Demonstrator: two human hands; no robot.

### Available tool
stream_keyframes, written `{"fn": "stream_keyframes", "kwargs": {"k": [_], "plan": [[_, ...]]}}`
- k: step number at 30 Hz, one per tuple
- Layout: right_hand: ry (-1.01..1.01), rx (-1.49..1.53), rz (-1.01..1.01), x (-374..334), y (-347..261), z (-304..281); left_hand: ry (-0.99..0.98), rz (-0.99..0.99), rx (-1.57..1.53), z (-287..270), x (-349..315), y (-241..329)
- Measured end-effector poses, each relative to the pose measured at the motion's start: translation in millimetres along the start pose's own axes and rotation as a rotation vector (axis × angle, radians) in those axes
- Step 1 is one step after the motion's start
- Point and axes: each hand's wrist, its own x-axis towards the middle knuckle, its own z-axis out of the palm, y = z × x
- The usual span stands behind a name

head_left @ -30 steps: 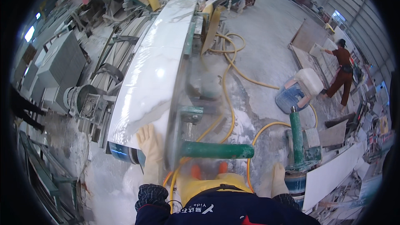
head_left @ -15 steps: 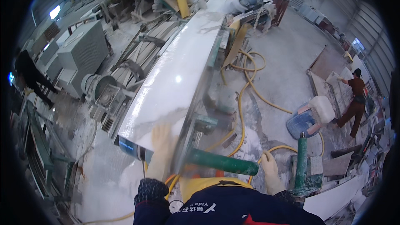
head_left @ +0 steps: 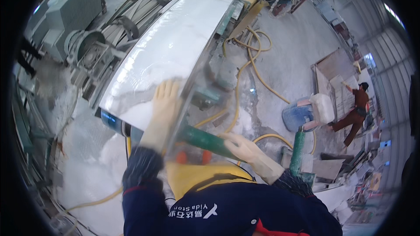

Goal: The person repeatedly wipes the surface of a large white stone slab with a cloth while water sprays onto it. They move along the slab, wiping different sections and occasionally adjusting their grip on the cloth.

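A long, glossy white slab (head_left: 162, 39) with a grey band lies on a machine bed and runs away from me. My left hand (head_left: 165, 98), in a cream rubber glove, rests flat on its near end, fingers stretched out. In a matching glove, my right hand (head_left: 240, 147) is at the outer end of a thick green tube (head_left: 208, 142). Its fingers lie across the tube's top, fairly straight; whether they press on it I cannot tell. A yellow apron (head_left: 192, 177) hangs below my dark jacket, close to the tube.
Yellow hoses (head_left: 258, 67) wind over the wet floor to the right. A blue barrel (head_left: 297, 114) stands beyond an upright green post (head_left: 297, 153). A person (head_left: 356, 109) in brown works at far right. Machinery with a round housing (head_left: 89, 50) flanks the slab's left side.
My right hand has moved left and up, from beside the green tube onto its end. My left hand stays on the slab. The view has tilted and shifted, bringing the slab's near end closer.
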Motion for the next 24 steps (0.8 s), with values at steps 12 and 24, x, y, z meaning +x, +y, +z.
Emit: {"fn": "stream_keyframes", "kwargs": {"k": [12, 24], "plan": [[0.387, 0.221, 0.092, -41.4, 23.1, -3.6, 0.163, 0.145, 0.212, 6.5, -25.6, 3.6], [0.255, 0.261, 0.155, -4.5, 52.0, 25.1, 0.089, 0.088, 0.048, 11.8, -60.7, -14.2]]}}
